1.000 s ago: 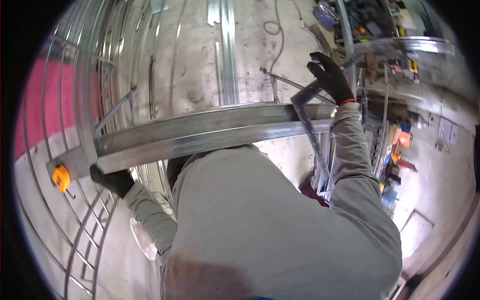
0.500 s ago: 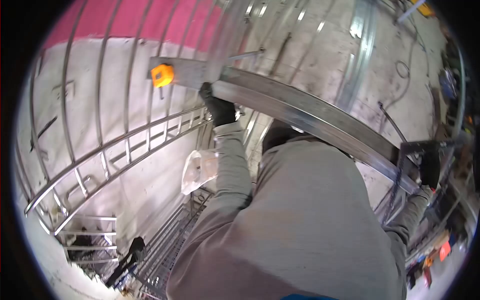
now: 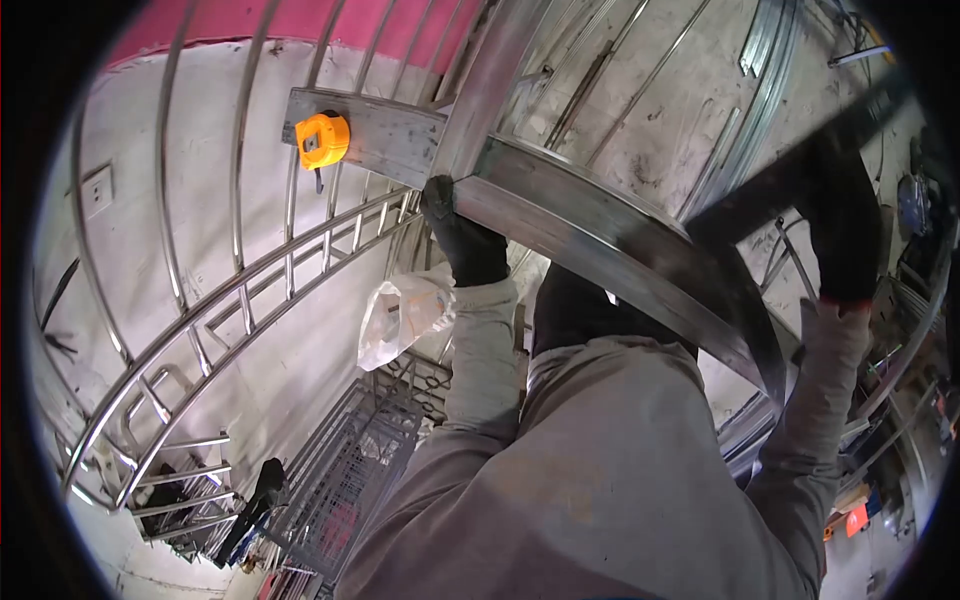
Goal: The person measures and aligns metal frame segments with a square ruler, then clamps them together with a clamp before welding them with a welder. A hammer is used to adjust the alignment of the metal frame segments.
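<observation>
While the left hand [image 3: 462, 240], in a black glove, closes its grip on the upper end of the curved, shiny steel channel beam [image 3: 610, 250], the right hand [image 3: 843, 235], also gloved in black, wraps around a dark flat metal square [image 3: 770, 180] that crosses the beam's lower end. That beam arcs from a flat steel plate [image 3: 385, 135] down across the grey-sleeved torso. An orange tape measure [image 3: 322, 140] sits on the plate. Beneath the left forearm hangs a clear plastic bag [image 3: 400, 315], near curved steel railings [image 3: 230, 300].
</observation>
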### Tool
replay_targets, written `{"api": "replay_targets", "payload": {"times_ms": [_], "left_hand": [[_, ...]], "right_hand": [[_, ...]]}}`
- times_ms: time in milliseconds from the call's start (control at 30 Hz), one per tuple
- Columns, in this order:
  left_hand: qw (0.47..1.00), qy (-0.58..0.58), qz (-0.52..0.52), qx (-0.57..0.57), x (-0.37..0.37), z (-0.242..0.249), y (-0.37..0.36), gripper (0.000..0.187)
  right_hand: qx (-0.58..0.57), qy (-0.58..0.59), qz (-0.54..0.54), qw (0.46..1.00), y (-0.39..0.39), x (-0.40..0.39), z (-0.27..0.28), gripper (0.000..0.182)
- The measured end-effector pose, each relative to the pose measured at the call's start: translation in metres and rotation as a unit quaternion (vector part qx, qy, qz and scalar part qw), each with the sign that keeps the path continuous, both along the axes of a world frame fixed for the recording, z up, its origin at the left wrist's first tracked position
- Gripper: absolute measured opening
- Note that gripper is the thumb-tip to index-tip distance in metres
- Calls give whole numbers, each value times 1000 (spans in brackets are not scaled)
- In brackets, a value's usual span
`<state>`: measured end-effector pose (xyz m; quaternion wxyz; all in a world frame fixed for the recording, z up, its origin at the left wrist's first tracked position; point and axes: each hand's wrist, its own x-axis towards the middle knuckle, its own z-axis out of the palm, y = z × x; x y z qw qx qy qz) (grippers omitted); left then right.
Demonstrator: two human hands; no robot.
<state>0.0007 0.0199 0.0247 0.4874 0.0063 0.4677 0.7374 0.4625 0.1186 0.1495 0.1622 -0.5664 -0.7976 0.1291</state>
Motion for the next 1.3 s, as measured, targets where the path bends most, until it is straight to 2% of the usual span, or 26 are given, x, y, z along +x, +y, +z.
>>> {"api": "replay_targets", "payload": {"times_ms": [33,100,133,167,200,233,267,333,400,467,500,533,567,600,633,667,733,800,833,900,967,1000,1067,1200,1267,1300], "left_hand": [[1000,21,-20,-5,6,12,0,34],[999,32,-12,-16,9,16,-8,37],[999,47,-7,-17,9,14,-11,40],[990,133,-16,-41,4,-2,-19,42],[974,216,-21,-70,-2,-19,-27,44],[949,304,-46,-70,4,-11,-27,46],[935,343,-56,-71,6,-11,-29,47],[918,385,-69,-63,9,-12,-33,45],[919,383,-68,-55,10,-11,-35,43],[709,690,-107,-94,12,9,-26,36],[713,687,-103,-96,10,0,-30,36],[916,388,-62,-77,7,-11,-33,35],[974,214,-50,-56,8,-19,-38,35],[998,34,-7,-45,9,-15,-35,34],[966,240,-57,-73,13,-11,-32,36],[889,436,-104,-99,16,-6,-30,37],[894,426,-106,-86,15,-9,-33,41],[900,416,-110,-71,14,-17,-37,46],[953,290,-74,-53,14,-24,-37,46],[987,156,-36,-31,15,-30,-38,46],[878,460,-104,-80,14,-29,-39,43],[878,460,-103,-78,13,-31,-39,43],[925,364,-102,-49,11,-34,-38,45],[913,398,-66,-57,17,-24,-31,41],[966,244,-37,-76,16,-19,-26,35],[985,139,-4,-98,17,-10,-21,36]], "right_hand": [[-57,120,-8,991,21,-31,-7,45],[-197,332,-8,922,51,-82,-26,39],[-234,385,-14,893,60,-108,-26,37],[-268,435,-23,859,68,-134,-26,35],[-330,518,-93,783,74,-157,-22,34],[-262,447,-42,854,76,-172,-28,35],[-236,398,36,886,82,-172,-38,33],[-370,486,-101,785,90,-194,-42,30],[-366,480,-107,790,88,-215,-36,31],[-357,481,-113,793,86,-225,-41,30],[-359,485,-84,793,88,-227,-42,32],[-359,480,-81,796,89,-231,-42,32],[-370,504,-100,774,89,-237,-42,32],[-380,528,-119,750,89,-240,-41,32],[-382,528,-108,751,90,-242,-42,30],[-383,524,-105,754,91,-241,-46,30],[-380,466,-124,790,95,-242,-47,27],[-386,488,-135,771,94,-248,-43,27],[-392,513,-147,749,94,-253,-39,28],[-389,511,-148,752,95,-256,-37,29],[-388,510,-148,753,96,-254,-43,30],[-392,507,-132,756,98,-252,-47,30],[-395,504,-116,759,99,-247,-55,31],[-369,455,-96,805,98,-247,-55,31],[-343,433,-86,829,97,-248,-57,31],[-357,445,-97,816,97,-250,-59,31]]}}
